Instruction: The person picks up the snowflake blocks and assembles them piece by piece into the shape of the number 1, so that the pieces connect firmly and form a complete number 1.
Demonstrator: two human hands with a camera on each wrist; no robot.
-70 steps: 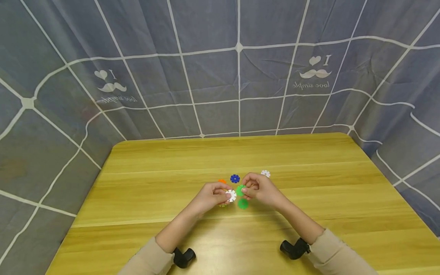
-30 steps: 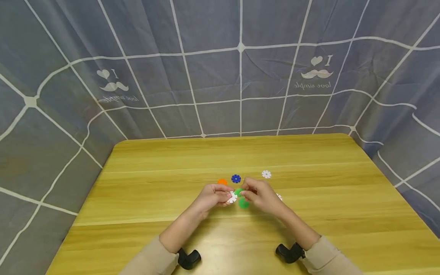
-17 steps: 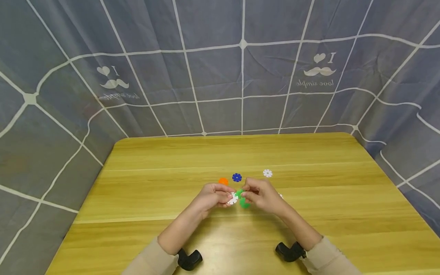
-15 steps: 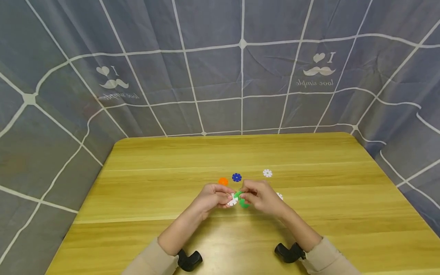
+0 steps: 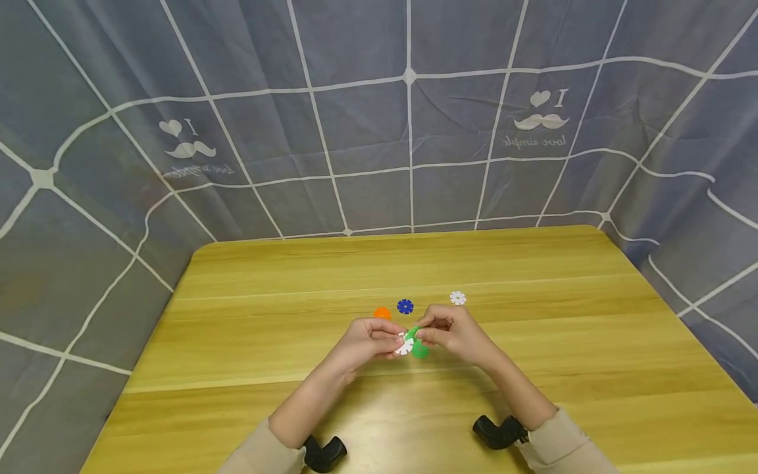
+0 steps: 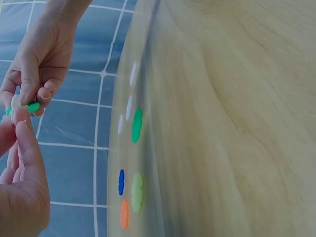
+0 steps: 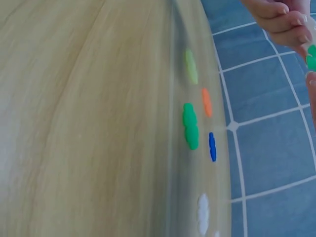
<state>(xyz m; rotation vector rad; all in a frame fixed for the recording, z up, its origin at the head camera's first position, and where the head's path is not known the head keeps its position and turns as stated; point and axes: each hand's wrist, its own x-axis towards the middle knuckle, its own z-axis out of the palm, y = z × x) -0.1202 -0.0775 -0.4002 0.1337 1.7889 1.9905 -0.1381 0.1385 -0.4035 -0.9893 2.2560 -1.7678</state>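
Above the table [image 5: 254,329], left hand [image 5: 368,340] is pinching a white disc [image 5: 405,347], right hand [image 5: 454,334] is pinching a green disc [image 5: 412,333]; earlier apart, discs are now meeting, so joining is apparently progressing.

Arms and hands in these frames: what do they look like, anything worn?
Left hand and right hand are bare, no gloves. Beige sleeves end well short of the hands. A black, elbow-shaped piece juts out beside each sleeve end. I see no cables.
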